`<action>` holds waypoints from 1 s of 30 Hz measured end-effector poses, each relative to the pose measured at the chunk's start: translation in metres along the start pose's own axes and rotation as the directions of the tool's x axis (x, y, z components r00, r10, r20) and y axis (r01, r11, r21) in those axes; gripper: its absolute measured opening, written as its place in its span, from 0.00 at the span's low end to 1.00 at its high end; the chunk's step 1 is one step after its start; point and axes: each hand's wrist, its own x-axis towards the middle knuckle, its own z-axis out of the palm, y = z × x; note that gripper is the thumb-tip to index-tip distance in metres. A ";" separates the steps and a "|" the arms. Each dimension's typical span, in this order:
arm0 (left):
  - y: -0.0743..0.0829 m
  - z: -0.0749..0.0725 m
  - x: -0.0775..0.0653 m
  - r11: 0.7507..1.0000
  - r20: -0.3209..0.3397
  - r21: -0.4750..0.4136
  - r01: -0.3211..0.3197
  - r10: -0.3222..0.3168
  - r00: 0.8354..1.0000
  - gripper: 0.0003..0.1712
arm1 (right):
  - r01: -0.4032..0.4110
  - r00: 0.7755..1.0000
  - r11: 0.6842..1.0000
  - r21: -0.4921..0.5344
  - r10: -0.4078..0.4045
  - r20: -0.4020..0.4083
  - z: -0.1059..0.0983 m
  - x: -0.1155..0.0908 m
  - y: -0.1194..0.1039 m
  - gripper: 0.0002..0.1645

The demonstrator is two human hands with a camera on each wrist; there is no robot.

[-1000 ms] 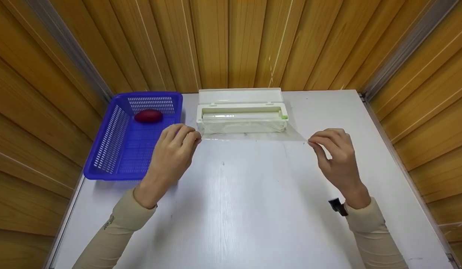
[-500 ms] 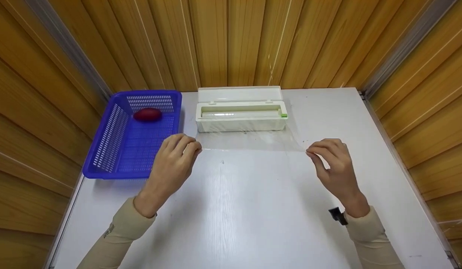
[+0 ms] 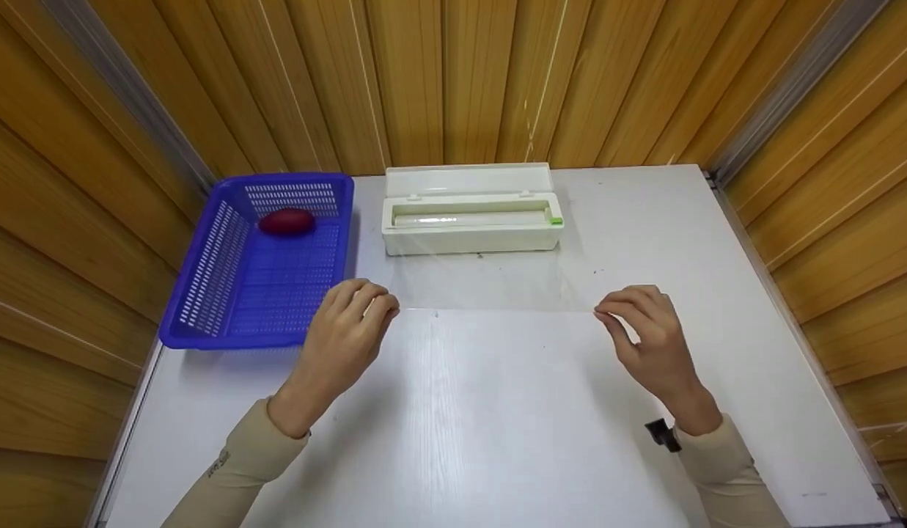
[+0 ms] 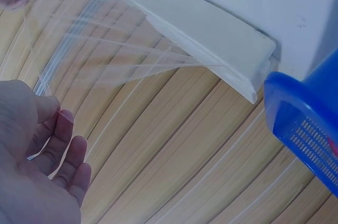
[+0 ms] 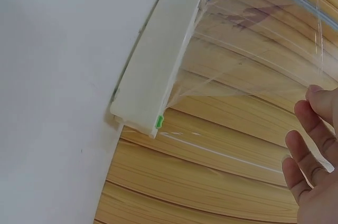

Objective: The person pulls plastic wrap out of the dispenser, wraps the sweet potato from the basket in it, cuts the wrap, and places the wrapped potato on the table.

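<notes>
A sheet of clear plastic wrap (image 3: 482,286) stretches from a white wrap dispenser box (image 3: 471,240) toward me, its front edge drawn between my two hands. My left hand (image 3: 344,330) pinches the left corner between thumb and forefinger. At the other corner, my right hand (image 3: 647,337) pinches the film in the same way. The box's lid (image 3: 468,180) is raised, and a roll (image 3: 460,218) lies inside, with a green slider (image 3: 556,221) at the right end. In the left wrist view the film (image 4: 116,39) hangs in the air, creased near the box.
To the left stands a blue plastic basket (image 3: 176,323) with a dark red oval object (image 3: 287,221) in it. The white table (image 3: 482,440) meets wood-patterned walls (image 3: 475,81) behind and at both sides. A black clip-like piece (image 3: 663,435) sits at my right cuff.
Both hands have drawn back toward me, still pinching the wrap. More film now spans between the box and my fingers. The box stays in place on the table.
</notes>
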 end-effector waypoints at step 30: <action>0.000 0.027 -0.039 0.999 0.110 -0.031 0.032 -0.028 0.994 0.07 | -0.031 0.985 0.999 -0.018 0.034 0.170 0.023 -0.022 0.013 0.14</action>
